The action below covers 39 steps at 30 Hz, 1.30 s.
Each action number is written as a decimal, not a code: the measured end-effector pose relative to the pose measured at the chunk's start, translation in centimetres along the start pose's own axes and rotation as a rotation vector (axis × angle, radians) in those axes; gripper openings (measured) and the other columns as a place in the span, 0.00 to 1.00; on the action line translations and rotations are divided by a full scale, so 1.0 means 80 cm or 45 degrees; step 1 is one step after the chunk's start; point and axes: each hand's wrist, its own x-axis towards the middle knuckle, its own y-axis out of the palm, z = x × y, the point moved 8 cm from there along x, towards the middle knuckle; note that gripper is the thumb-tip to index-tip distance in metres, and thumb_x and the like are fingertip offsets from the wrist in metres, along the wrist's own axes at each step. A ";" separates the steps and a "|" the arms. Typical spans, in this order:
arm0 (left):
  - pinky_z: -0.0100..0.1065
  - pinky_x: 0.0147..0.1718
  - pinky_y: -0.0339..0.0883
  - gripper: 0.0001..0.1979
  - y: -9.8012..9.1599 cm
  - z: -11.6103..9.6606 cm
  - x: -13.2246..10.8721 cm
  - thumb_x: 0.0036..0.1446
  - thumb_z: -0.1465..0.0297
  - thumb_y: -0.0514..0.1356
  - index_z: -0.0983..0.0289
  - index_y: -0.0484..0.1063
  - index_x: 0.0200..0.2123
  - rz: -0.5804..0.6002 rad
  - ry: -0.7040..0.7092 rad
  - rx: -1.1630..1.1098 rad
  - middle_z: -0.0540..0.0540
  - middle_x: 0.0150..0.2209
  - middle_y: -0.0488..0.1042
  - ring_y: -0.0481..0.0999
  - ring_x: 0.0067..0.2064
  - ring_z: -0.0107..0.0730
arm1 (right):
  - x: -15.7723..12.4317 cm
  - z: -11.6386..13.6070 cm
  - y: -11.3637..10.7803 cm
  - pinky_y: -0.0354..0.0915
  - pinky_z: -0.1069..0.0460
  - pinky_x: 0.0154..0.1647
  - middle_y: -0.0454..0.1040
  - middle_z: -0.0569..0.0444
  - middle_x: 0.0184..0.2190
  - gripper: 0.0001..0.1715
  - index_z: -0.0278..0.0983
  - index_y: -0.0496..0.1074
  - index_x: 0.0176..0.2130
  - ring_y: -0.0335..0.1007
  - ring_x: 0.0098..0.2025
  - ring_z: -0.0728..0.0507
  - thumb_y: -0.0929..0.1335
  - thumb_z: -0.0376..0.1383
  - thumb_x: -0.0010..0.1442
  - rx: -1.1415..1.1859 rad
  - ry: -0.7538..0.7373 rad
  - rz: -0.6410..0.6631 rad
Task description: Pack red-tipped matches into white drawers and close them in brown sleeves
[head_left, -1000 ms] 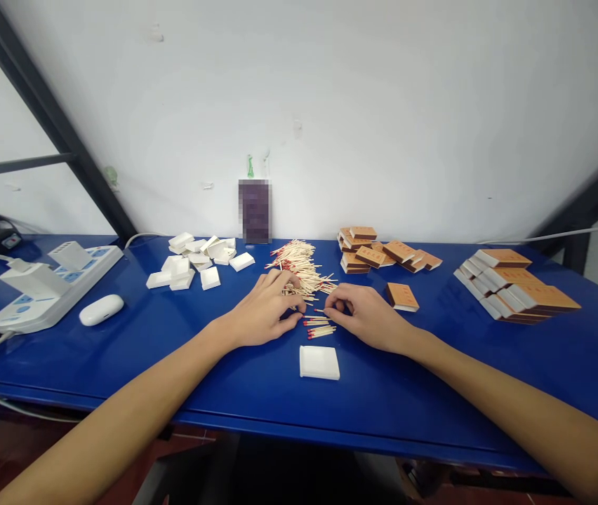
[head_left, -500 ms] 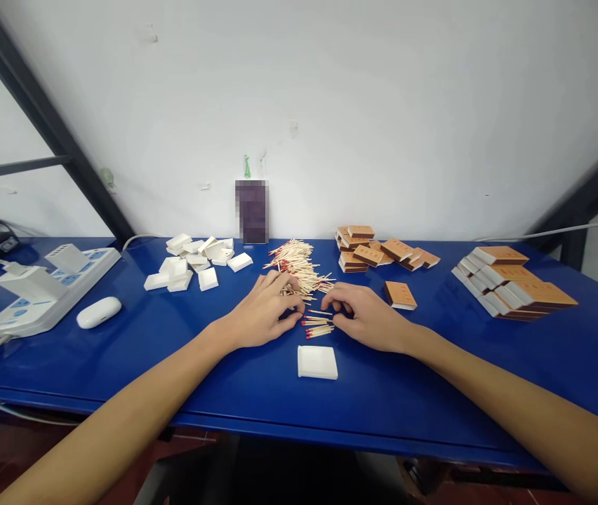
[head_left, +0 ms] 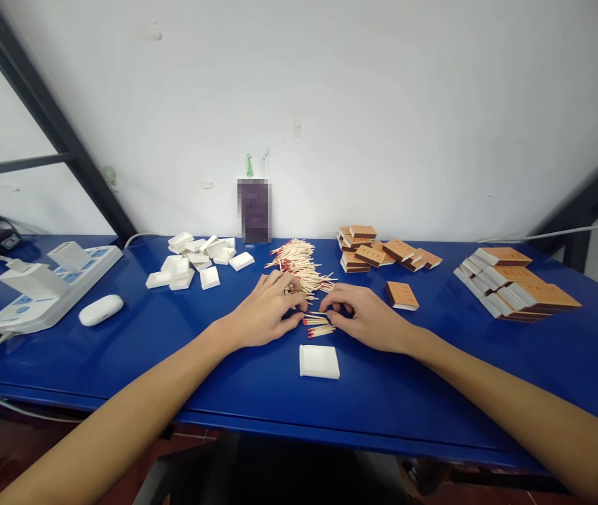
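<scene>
Both my hands rest on the blue table [head_left: 236,393] at its middle. My left hand [head_left: 266,310] lies at the near edge of a heap of red-tipped matches [head_left: 299,265], fingers curled and touching the sticks. My right hand [head_left: 365,315] sits just right of it, fingers bent and pinched over a small row of matches [head_left: 319,326] lying between the two hands. What either hand grips is too small to name. A white inner matchbox tray [head_left: 319,362] lies just in front of the hands.
White trays [head_left: 194,261] are scattered at back left, orange matchbox sleeves [head_left: 380,254] heaped at back right, one sleeve [head_left: 402,296] lying alone. Filled boxes [head_left: 514,291] are stacked far right. A power strip [head_left: 49,284] and a white earbud case [head_left: 101,309] sit left.
My fingers shifted slightly over the small row of matches, the two hands drawing a little closer together. Nothing else moved.
</scene>
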 end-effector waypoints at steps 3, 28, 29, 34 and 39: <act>0.44 0.50 0.58 0.05 0.000 0.000 0.000 0.63 0.68 0.57 0.60 0.73 0.40 -0.001 0.002 0.001 0.56 0.48 0.67 0.63 0.50 0.42 | -0.002 0.003 -0.002 0.57 0.52 0.33 0.68 0.56 0.28 0.09 0.39 0.75 0.36 0.62 0.30 0.48 0.64 0.32 0.61 0.037 0.001 0.021; 0.45 0.49 0.59 0.19 0.002 -0.010 0.001 0.65 0.53 0.54 0.57 0.77 0.47 0.076 0.049 -0.028 0.57 0.48 0.69 0.64 0.49 0.43 | -0.007 0.011 0.003 0.60 0.50 0.37 0.69 0.55 0.34 0.06 0.39 0.71 0.39 0.66 0.37 0.45 0.68 0.38 0.60 -0.015 -0.028 0.119; 0.45 0.49 0.59 0.19 0.003 -0.010 0.001 0.64 0.52 0.55 0.57 0.77 0.47 0.079 0.046 -0.024 0.57 0.48 0.69 0.64 0.50 0.43 | -0.007 0.011 0.003 0.59 0.51 0.37 0.69 0.55 0.34 0.06 0.39 0.71 0.39 0.65 0.36 0.46 0.68 0.38 0.60 -0.016 -0.026 0.113; 0.45 0.49 0.59 0.18 0.002 -0.009 0.003 0.63 0.54 0.58 0.57 0.78 0.46 0.071 0.020 -0.017 0.57 0.48 0.71 0.65 0.50 0.43 | -0.007 0.012 0.005 0.58 0.49 0.40 0.69 0.56 0.33 0.06 0.39 0.71 0.39 0.65 0.36 0.46 0.67 0.38 0.61 -0.065 -0.023 0.097; 0.42 0.50 0.60 0.11 0.003 -0.014 0.003 0.63 0.62 0.59 0.59 0.78 0.43 0.087 0.033 -0.068 0.55 0.47 0.72 0.67 0.51 0.40 | -0.008 0.012 0.005 0.57 0.50 0.36 0.67 0.58 0.27 0.10 0.38 0.72 0.42 0.62 0.30 0.47 0.67 0.40 0.62 -0.088 -0.017 0.064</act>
